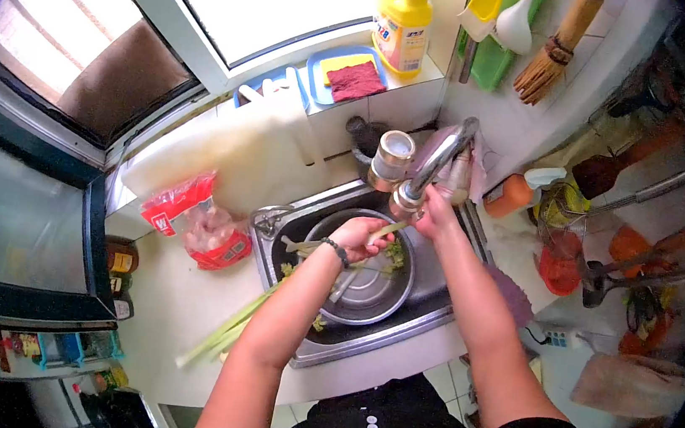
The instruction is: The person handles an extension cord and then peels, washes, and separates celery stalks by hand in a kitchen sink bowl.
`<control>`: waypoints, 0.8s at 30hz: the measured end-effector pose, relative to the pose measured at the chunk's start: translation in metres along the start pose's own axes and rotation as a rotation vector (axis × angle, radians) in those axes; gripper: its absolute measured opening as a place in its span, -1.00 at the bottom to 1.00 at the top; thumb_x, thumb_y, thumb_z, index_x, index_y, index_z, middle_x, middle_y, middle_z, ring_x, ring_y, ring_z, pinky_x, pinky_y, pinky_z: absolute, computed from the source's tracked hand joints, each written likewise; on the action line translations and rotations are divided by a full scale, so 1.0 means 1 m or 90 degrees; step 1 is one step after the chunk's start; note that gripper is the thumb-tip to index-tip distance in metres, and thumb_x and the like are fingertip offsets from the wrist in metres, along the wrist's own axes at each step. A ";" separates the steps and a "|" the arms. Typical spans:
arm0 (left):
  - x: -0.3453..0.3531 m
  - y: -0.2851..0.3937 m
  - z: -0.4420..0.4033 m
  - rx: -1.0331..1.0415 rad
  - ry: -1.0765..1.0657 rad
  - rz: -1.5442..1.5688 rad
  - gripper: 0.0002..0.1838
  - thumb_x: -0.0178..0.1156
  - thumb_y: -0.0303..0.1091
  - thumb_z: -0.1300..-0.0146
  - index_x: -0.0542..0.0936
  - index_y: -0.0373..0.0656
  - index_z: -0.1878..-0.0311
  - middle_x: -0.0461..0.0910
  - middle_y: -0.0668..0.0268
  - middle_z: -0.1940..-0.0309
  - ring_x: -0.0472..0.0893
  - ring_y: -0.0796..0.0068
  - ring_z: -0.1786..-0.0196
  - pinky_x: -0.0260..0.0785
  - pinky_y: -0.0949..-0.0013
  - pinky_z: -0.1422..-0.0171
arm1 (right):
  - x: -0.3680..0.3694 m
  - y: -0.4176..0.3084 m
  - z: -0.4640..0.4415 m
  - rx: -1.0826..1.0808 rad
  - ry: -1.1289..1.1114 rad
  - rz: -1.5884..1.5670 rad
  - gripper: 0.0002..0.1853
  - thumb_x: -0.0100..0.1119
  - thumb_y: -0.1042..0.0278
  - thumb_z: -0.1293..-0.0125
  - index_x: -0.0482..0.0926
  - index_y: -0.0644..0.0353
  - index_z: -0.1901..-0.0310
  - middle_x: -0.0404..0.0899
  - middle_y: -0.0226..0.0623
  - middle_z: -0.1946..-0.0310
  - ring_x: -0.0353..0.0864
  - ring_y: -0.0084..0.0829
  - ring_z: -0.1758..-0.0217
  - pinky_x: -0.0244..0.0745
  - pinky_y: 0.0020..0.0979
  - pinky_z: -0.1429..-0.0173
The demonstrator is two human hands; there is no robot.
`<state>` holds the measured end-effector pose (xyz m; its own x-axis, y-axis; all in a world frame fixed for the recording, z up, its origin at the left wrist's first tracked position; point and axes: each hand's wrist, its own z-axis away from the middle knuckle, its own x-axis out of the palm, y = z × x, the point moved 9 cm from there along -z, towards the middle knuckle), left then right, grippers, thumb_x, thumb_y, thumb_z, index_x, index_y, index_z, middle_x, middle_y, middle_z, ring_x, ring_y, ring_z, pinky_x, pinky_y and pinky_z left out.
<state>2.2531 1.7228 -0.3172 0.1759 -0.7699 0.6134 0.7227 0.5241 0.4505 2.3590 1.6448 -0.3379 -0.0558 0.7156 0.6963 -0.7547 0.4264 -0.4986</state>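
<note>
My left hand [359, 238], with a dark beaded bracelet at the wrist, is closed round a pale green stalk [383, 232] under the tap [443, 158]. My right hand [436, 212] is beside the tap's spout head, close to the upper end of the stalk; what its fingers hold is too small to make out. Below both hands a round metal basin [368, 289] sits in the sink [423, 325], with leafy bits [394, 255] inside. Long green stalks [228, 328] lie on the counter left of the sink, partly behind my left forearm.
A red and clear bag [218, 234] rests on the counter left of the sink. On the sill stand a yellow bottle [405, 31] and a blue tray with cloths [350, 75]. An orange spray bottle [509, 195] and hanging utensils [616, 186] are at right.
</note>
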 end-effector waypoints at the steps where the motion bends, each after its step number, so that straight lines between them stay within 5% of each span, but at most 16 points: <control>1: 0.003 0.002 -0.001 0.001 -0.001 -0.003 -0.74 -0.10 -0.33 -0.38 0.38 -0.21 -0.05 0.45 0.35 0.40 0.33 0.69 0.54 0.11 0.71 0.64 | 0.011 -0.004 -0.012 -0.010 -0.065 -0.005 -0.50 -0.21 -0.15 -0.39 0.40 0.19 0.03 0.57 -0.09 0.17 0.57 -0.35 0.22 0.47 -0.35 0.26; 5: -0.008 0.010 -0.002 0.006 0.071 -0.005 -0.85 -0.04 -0.30 -0.38 0.42 -0.13 0.10 0.45 0.35 0.42 0.29 0.70 0.59 0.06 0.68 0.64 | -0.017 0.000 -0.047 0.015 -0.075 0.059 -0.52 -0.18 -0.18 -0.37 0.44 0.14 0.16 0.55 -0.29 0.42 0.47 -0.45 0.45 0.35 -0.39 0.41; 7: -0.026 0.013 -0.015 0.065 0.064 -0.021 -0.81 0.00 -0.35 -0.35 0.44 -0.16 0.03 0.46 0.36 0.44 0.28 0.71 0.59 0.05 0.67 0.64 | -0.001 -0.011 0.006 -0.090 0.114 0.008 -0.54 -0.17 -0.19 -0.36 0.46 0.09 0.28 0.38 -0.45 0.63 0.27 -0.51 0.61 0.22 -0.41 0.50; 9: -0.020 0.023 0.011 0.125 0.096 -0.116 -0.65 0.04 -0.36 -0.33 0.38 -0.19 -0.16 0.45 0.40 0.49 0.28 0.70 0.60 0.09 0.64 0.63 | -0.033 0.037 0.021 -0.075 0.174 0.061 -0.59 -0.12 -0.15 -0.36 0.45 0.07 0.26 0.35 -0.45 0.61 0.31 -0.49 0.57 0.25 -0.39 0.48; 12: -0.029 0.010 0.045 0.152 0.242 -0.467 -0.67 0.06 -0.33 -0.30 0.39 -0.16 -0.11 0.41 0.43 0.57 0.32 0.68 0.63 0.14 0.58 0.63 | -0.007 0.120 0.038 0.094 0.141 -0.110 -0.68 -0.11 -0.01 -0.39 0.41 0.09 0.26 0.42 -0.36 0.52 0.43 -0.38 0.43 0.38 -0.28 0.36; 13: -0.029 -0.002 0.054 0.219 0.230 -0.460 -0.74 0.02 -0.37 -0.31 0.39 -0.10 -0.05 0.41 0.38 0.58 0.37 0.60 0.62 0.22 0.48 0.58 | 0.008 0.130 0.030 0.086 0.136 -0.170 -0.70 -0.12 0.05 -0.40 0.40 0.13 0.27 0.46 -0.30 0.48 0.48 -0.32 0.34 0.43 -0.21 0.26; 15: -0.002 0.005 0.102 0.497 0.270 -0.733 -0.77 -0.01 -0.40 -0.30 0.39 -0.07 -0.02 0.41 0.32 0.60 0.39 0.50 0.60 0.26 0.37 0.51 | 0.014 0.129 -0.005 0.042 0.114 -0.282 -0.78 -0.12 0.27 -0.36 0.33 0.14 0.43 0.37 -0.24 0.63 0.39 -0.29 0.56 0.38 -0.21 0.45; 16: 0.003 -0.002 0.118 0.410 0.281 -0.754 -0.76 -0.02 -0.43 -0.29 0.39 -0.08 -0.02 0.40 0.31 0.60 0.38 0.47 0.58 0.26 0.35 0.48 | 0.008 0.125 -0.022 0.059 0.051 -0.359 -0.83 -0.10 0.37 -0.31 0.31 0.14 0.46 0.34 -0.23 0.65 0.39 -0.27 0.61 0.39 -0.21 0.48; 18: 0.014 -0.017 0.157 0.274 0.282 -0.786 -0.75 -0.01 -0.44 -0.29 0.39 -0.07 -0.04 0.35 0.29 0.63 0.37 0.49 0.57 0.24 0.34 0.47 | -0.031 0.079 -0.019 -0.146 0.268 -0.149 -0.95 0.09 0.47 -0.23 0.46 0.23 0.32 0.48 -0.27 0.56 0.48 -0.36 0.60 0.41 -0.31 0.51; 19: 0.010 -0.027 0.174 0.279 0.254 -0.756 -0.73 0.00 -0.43 -0.29 0.38 -0.06 -0.06 0.36 0.23 0.64 0.41 0.49 0.56 0.24 0.34 0.48 | -0.003 0.033 0.003 -0.267 0.066 0.041 -0.89 0.09 0.48 -0.20 0.53 0.29 0.26 0.56 -0.19 0.43 0.57 -0.34 0.46 0.49 -0.31 0.38; 20: -0.010 -0.042 0.188 0.273 0.230 -0.644 -0.72 0.02 -0.41 -0.28 0.38 -0.06 -0.06 0.38 0.19 0.62 0.43 0.47 0.55 0.25 0.34 0.48 | 0.008 0.020 -0.002 -0.304 -0.068 -0.024 -0.84 0.09 0.44 -0.20 0.55 0.31 0.23 0.58 -0.19 0.36 0.59 -0.35 0.37 0.51 -0.34 0.29; 21: -0.025 -0.054 0.196 0.266 0.203 -0.531 -0.71 0.04 -0.39 -0.28 0.38 -0.06 -0.07 0.40 0.16 0.61 0.46 0.44 0.54 0.26 0.34 0.47 | -0.009 0.030 -0.046 -0.159 -0.305 -0.230 -0.79 0.11 0.40 -0.18 0.54 0.33 0.19 0.59 -0.17 0.29 0.59 -0.34 0.34 0.52 -0.30 0.25; 22: -0.027 -0.056 0.203 0.265 0.204 -0.529 -0.71 0.04 -0.39 -0.28 0.38 -0.06 -0.07 0.40 0.16 0.61 0.46 0.44 0.54 0.26 0.34 0.47 | 0.004 0.022 -0.029 -0.208 -0.242 -0.190 -0.79 0.11 0.38 -0.20 0.53 0.31 0.18 0.59 -0.19 0.30 0.59 -0.33 0.33 0.52 -0.31 0.25; 24: -0.028 -0.060 0.213 0.187 0.288 -0.875 -0.61 0.13 -0.37 -0.20 0.34 -0.06 -0.10 0.53 0.05 0.40 0.57 0.03 0.32 0.38 0.16 0.29 | -0.006 0.035 -0.027 -0.240 -0.110 -0.091 -0.78 0.07 0.26 -0.24 0.48 0.22 0.19 0.55 -0.23 0.32 0.55 -0.35 0.32 0.49 -0.34 0.19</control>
<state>2.0625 1.7906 -0.2238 -0.2916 -0.7287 -0.6197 0.3423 -0.6845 0.6437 2.3509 1.6704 -0.3733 -0.1010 0.5454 0.8321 -0.4727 0.7096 -0.5225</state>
